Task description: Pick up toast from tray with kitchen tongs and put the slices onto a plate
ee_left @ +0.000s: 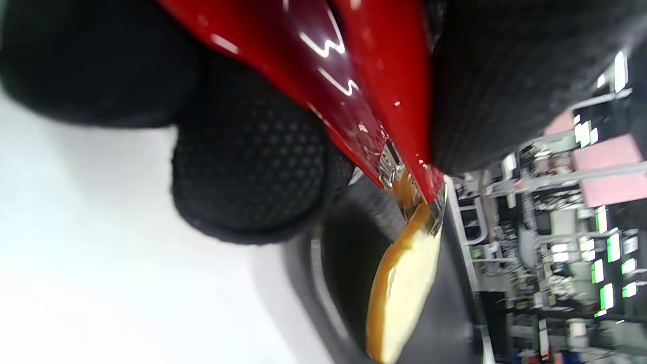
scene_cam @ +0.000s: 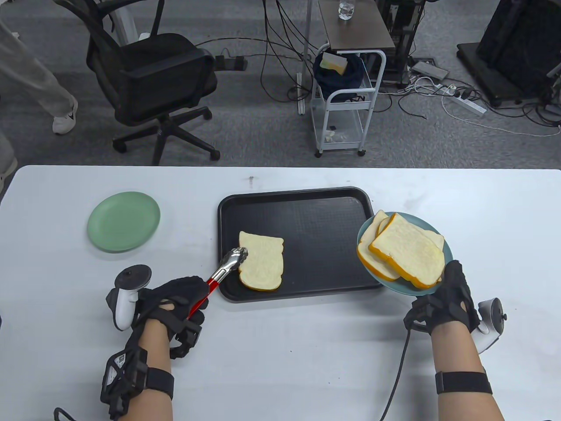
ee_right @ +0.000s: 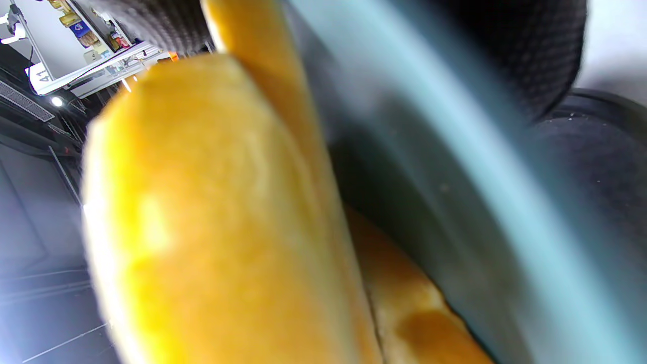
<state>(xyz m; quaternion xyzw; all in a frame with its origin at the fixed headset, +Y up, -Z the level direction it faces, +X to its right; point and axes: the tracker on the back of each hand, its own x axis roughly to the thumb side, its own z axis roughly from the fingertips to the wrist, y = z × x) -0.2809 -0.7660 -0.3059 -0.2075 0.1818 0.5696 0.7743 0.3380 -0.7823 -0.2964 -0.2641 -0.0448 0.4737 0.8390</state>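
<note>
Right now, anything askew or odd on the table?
Yes: the blue-grey plate with stacked toast slices is held tilted in the right hand, overhanging the black plastic tray. One toast slice remains there, red-handled metal tongs at its corner. The green plate lies flat.

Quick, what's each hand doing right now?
Left hand: grips the red tongs, whose tips are at the toast on the tray.
Right hand: holds the blue plate of toast.
</note>
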